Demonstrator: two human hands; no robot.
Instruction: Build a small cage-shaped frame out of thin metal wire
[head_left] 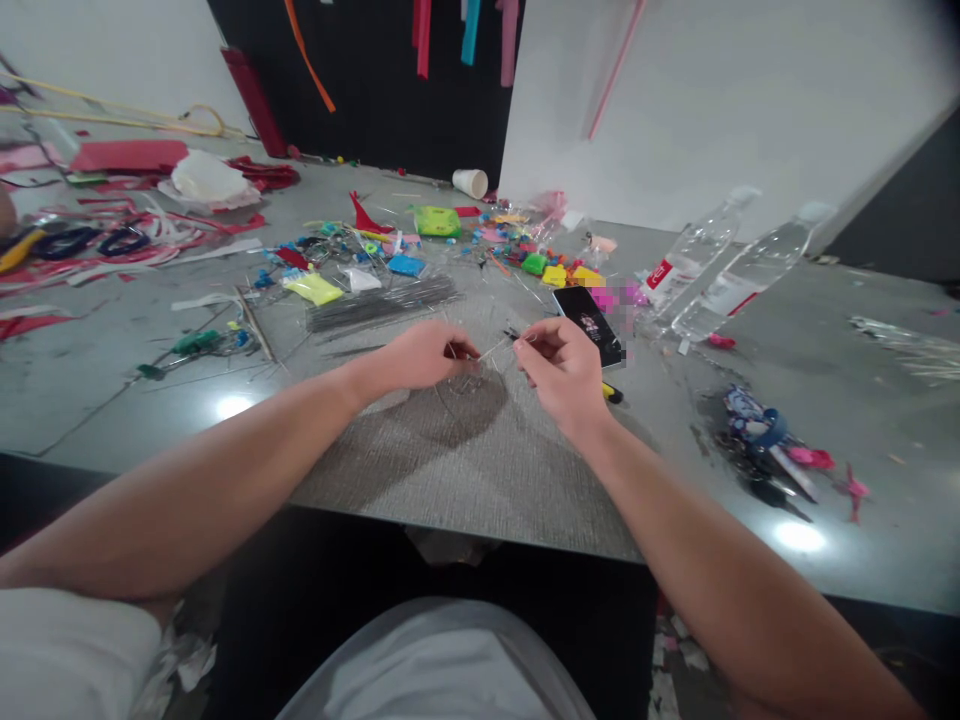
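Observation:
My left hand (435, 355) is closed, its fingers curled in a pinch on thin wire (491, 352) that runs across to the other hand. The fingertips of my right hand (561, 370) pinch the wire's other end. A small dark tip (511, 333) shows beside those fingers; its kind is too small to tell. Below my left hand, fine loops of wire (469, 388) spread just above the grey mat (450, 490). A bundle of straight thin wires (382, 303) lies behind my left hand. Beyond my right hand lies a phone (589, 322), with a yellow-and-black handle (612, 393) partly hidden by my wrist.
Two clear plastic bottles (750, 275) stand at the right, behind a cluster of keys and scissors (765, 440). Colourful clay packets (315, 289) and scraps cover the back. A paper cup (470, 183) lies on its side. Red and white strips (150, 215) are heaped at the left.

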